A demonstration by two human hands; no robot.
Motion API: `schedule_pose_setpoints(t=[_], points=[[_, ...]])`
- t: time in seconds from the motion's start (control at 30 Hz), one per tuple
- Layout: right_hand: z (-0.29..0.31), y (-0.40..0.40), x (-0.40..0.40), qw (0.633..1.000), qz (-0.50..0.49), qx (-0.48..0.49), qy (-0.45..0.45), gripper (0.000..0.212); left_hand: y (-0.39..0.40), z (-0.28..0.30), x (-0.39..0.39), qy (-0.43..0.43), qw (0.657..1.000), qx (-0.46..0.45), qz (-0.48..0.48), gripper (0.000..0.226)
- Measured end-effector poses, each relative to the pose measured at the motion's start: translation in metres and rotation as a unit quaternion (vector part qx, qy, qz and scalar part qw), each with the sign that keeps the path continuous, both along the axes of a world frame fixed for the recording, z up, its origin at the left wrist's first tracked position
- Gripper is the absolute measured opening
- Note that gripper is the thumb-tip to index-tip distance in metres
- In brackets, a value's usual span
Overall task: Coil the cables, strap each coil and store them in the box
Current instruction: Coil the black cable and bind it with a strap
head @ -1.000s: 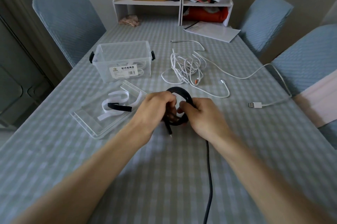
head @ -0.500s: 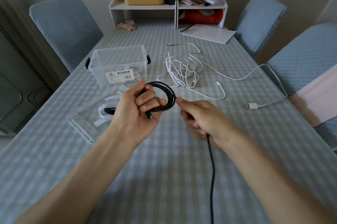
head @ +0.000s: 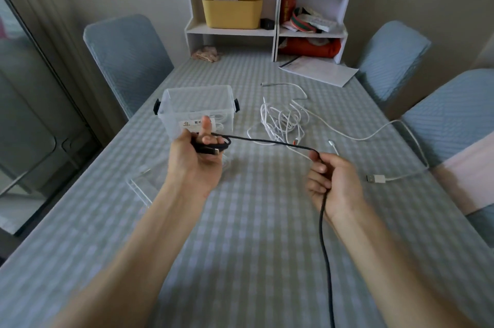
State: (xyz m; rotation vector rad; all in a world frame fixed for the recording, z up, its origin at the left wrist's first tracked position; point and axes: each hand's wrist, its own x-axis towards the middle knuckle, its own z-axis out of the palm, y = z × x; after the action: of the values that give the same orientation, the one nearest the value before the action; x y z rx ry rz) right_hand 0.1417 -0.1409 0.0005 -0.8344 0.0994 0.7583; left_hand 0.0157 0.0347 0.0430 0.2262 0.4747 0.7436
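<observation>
Two bare hands are raised above one checked tablecloth (head: pixel 240 221). The left hand (head: pixel 196 164) grips a small coil of one black cable (head: pixel 270 142); the fingers curl round the loops, one finger points upward, and a metal plug end protrudes from the coil at the fingertips. From this grip the black cable runs taut to the right hand (head: pixel 334 183), which pinches it at thumb and forefinger, with the remaining fingers curled round the strand. Below the right grip the cable hangs down along the wrist and leaves the bottom edge of the view.

Directly beyond the left grip stands one clear plastic storage box (head: pixel 196 108), lid off, with two black latches and a white label; white cable shows faintly inside, count not determinable. Below and left of the left grip, partly hidden by the forearm, lies one clear lid (head: pixel 139 183).

Beyond the stretched span between the grips lies one tangle of white cables (head: pixel 283 122); the number of separate cables in it cannot be told. One white lead trails from it to a USB plug (head: pixel 375 178) just right of the right grip.

Further back: one sheaf of white papers (head: pixel 318 70), one white shelf unit (head: pixel 270 12) holding one yellow bin (head: pixel 232 11), and three blue-covered chairs (head: pixel 128 58).
</observation>
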Motion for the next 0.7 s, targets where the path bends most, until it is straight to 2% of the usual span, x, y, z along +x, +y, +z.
schedule_pose_setpoints(t=[0.13,0.2,0.3,0.4,0.5,0.57,0.63,0.7], points=[[0.002,-0.018,0.018,0.998,-0.051,0.013,0.025,0.024,-0.001,0.003,0.007,0.003,1.0,-0.015,0.014,0.022],[0.005,-0.025,0.022,1.0,-0.014,-0.012,0.017,0.023,0.001,0.006,0.01,0.003,1.0,-0.017,0.016,0.021],[0.01,-0.026,0.02,0.991,0.079,-0.109,-0.029,0.026,0.003,0.008,0.017,0.012,0.999,-0.004,0.032,0.014],[0.014,-0.026,0.016,0.974,0.135,-0.163,-0.075,0.025,0.0,0.012,0.025,0.093,0.992,0.08,0.043,0.014],[0.018,-0.029,0.009,0.949,0.144,-0.228,-0.164,0.026,-0.016,0.013,0.03,0.201,0.946,0.253,0.023,0.031],[0.021,-0.028,0.003,0.897,0.143,-0.307,-0.283,0.023,-0.028,0.013,0.029,0.221,0.91,0.351,-0.02,0.052],[0.022,-0.026,-0.002,0.8,0.141,-0.403,-0.421,0.02,-0.034,0.017,0.029,0.23,0.892,0.385,-0.062,0.065],[0.019,-0.024,-0.005,0.687,0.153,-0.473,-0.53,0.016,-0.035,0.021,0.033,0.202,0.914,0.345,-0.074,0.047]])
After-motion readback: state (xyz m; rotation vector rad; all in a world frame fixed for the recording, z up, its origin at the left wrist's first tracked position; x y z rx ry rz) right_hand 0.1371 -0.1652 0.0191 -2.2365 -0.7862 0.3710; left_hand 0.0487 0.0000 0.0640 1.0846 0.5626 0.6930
